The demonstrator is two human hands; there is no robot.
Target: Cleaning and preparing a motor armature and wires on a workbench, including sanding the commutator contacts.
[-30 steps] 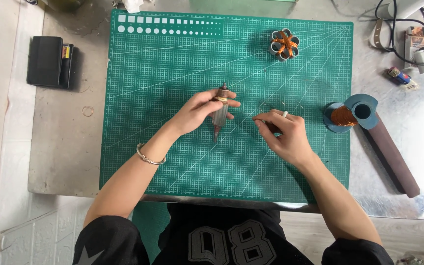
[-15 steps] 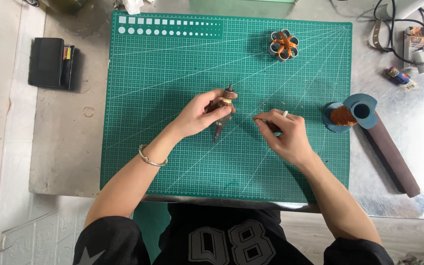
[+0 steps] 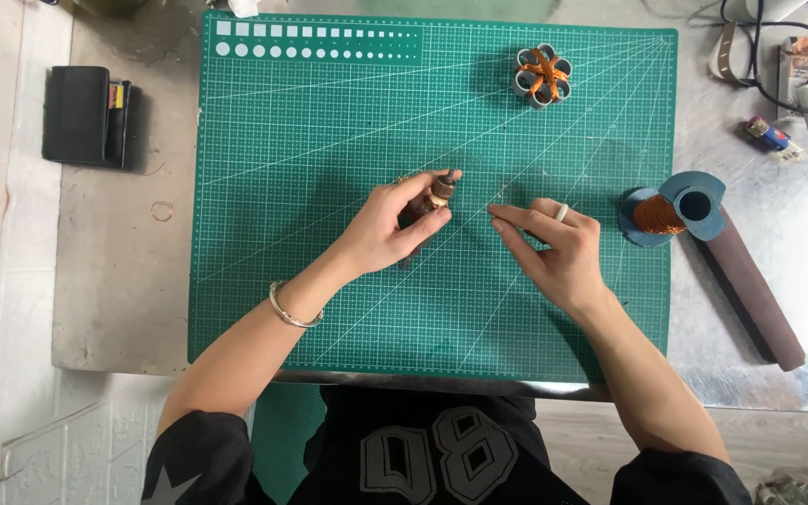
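Taking the green cutting mat (image 3: 329,140) as the landmark and reading from left to right: off its left edge, on the grey desk (image 3: 123,309), lies a black case (image 3: 86,116), and a small wire ring (image 3: 162,211) lies below it.

Near the mat's centre the left hand (image 3: 387,227) is clenched around a small brown wound rotor (image 3: 432,197), thumb and fingertips pinching it at its body, with the banded end poking out toward the top of the mat. It looks like a short dark cylinder with coppery windings and a paler collar. By its look it is light and stiff, though the fine windings would be easy to nick, so the solid core or shaft ends seem the safer places to hold, not the wire.

Just right of the rotor, the right hand (image 3: 554,245) rests on the mat with fingertips pinched together; a thin wire may run from them, but it is too fine to be sure.

Toward the mat's upper right sits a small ring-shaped coil piece with orange windings (image 3: 543,76). At the mat's right edge stands a blue spool of copper wire (image 3: 670,208), touching a long dark bar (image 3: 750,290). Cables and small parts (image 3: 787,65) lie beyond the top right corner.
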